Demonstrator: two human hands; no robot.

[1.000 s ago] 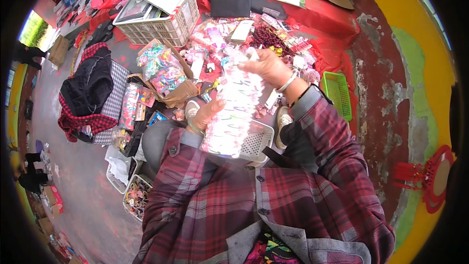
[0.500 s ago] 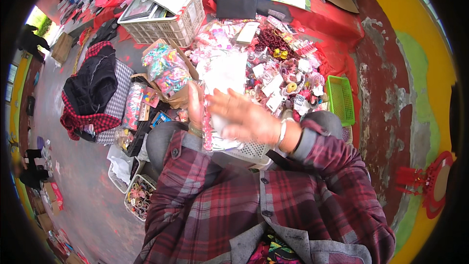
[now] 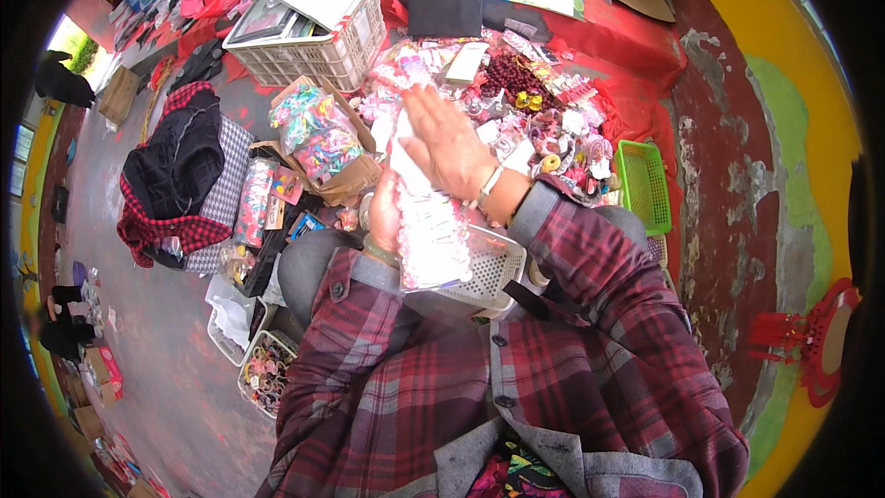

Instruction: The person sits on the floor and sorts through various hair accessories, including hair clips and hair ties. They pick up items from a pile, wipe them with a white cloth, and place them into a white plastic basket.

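A long flat pack (image 3: 433,244), white with pink-edged small pieces along it and what looks like a clear wrapper, lies slanted above my lap. My left hand (image 3: 383,209) grips its left edge, the thumb side up and most fingers hidden beneath. Flat on the pack's upper part rests my right hand (image 3: 450,143), fingers stretched out and pointing away from me. Under the pack's near end sits a white perforated basket (image 3: 489,272) between my knees. Just beyond my hands spreads a heap of pink and white hair accessories (image 3: 562,143).
To the left stand an open carton of colourful bagged pieces (image 3: 318,134) and a checked box draped with a dark jacket (image 3: 175,157). A beige crate (image 3: 313,51) is at the back. On the right are a green basket (image 3: 643,189) and a peeling wall (image 3: 728,175).
My right hand has moved up and away along the pack, from its middle to its far part. The pack now faces up more, showing its white and pink surface.
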